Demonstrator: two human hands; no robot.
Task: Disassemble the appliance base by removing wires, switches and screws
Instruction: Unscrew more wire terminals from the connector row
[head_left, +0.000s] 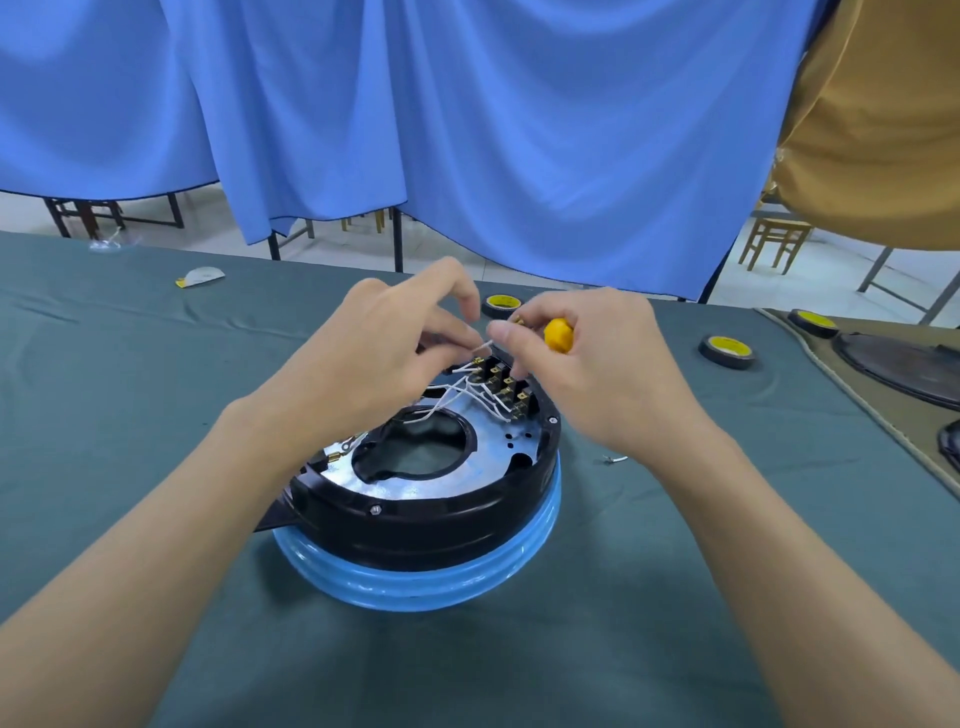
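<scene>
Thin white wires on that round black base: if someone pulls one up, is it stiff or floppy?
Probably floppy: the thin white wires sag in loose curves below the row of black switches. Likely very light: the left hand lifts one with only a fingertip pinch. Possibly slightly springy, since the bends look smooth, not kinked.

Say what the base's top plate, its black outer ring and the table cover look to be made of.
Top plate: likely bare sheet metal, shiny, mirroring the blue curtain.
Black outer ring: probably moulded plastic, glossy with soft highlights.
Table cover: fabric, matte green, creased in folds.
</scene>
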